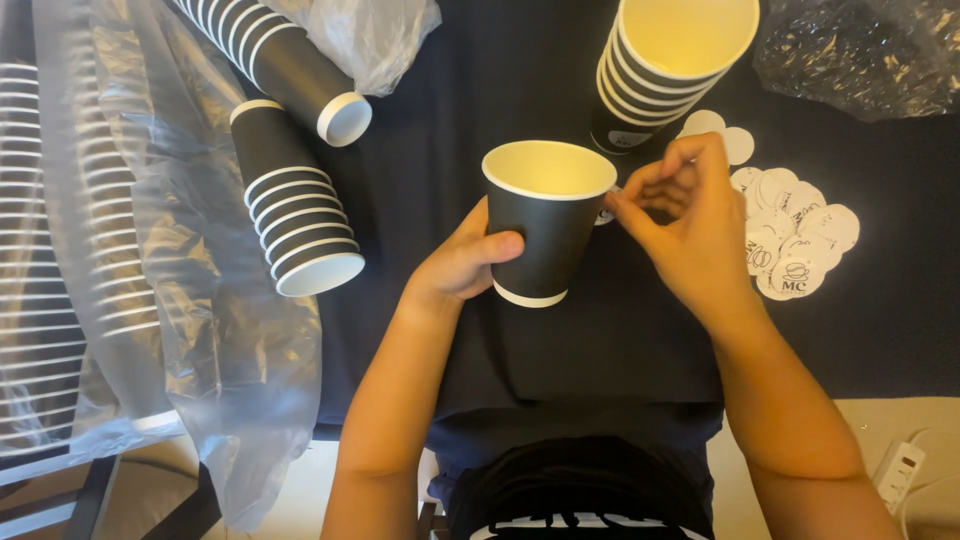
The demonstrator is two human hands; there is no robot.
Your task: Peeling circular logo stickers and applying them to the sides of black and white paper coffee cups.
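Note:
My left hand (462, 262) grips a black paper cup (545, 220) with a white rim and cream inside, held upright above the dark tablecloth (450, 150). My right hand (685, 215) pinches a small round white sticker (606, 214) against the cup's right side. A pile of round white stickers (795, 235) lies on the cloth just right of that hand. Behind the cup stands an upright stack of black cups (670, 65).
Two stacks of black cups lie on their sides at the left, one (290, 195) nearer and one (275, 55) farther back. Clear plastic wrap (170, 280) covers more cups at far left. Crumpled plastic (860, 55) sits at top right. A white power strip (897, 472) lies at bottom right.

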